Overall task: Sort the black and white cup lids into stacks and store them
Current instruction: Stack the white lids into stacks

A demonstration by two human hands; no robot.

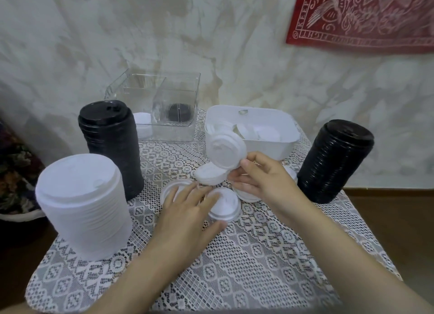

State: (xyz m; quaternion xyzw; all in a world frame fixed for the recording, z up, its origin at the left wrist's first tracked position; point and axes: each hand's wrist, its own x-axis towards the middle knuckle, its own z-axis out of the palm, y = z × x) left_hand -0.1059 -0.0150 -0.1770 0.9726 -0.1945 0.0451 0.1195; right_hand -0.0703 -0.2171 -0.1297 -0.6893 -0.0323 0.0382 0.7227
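My right hand pinches a small stack of white lids by its edge, tilted above the table's middle. A second white lid stack leans just beneath it. My left hand holds a white lid lying on the lace cloth, thumb against its near rim and fingers on its top. Another white lid lies partly under the left fingers. A tall white lid stack stands at the front left. Black lid stacks stand at the left back and at the right.
A white bin at the back holds several loose white lids. A clear two-part box behind the left black stack contains a few black lids; white lids sit beside it. The lace-covered table ends near the right black stack.
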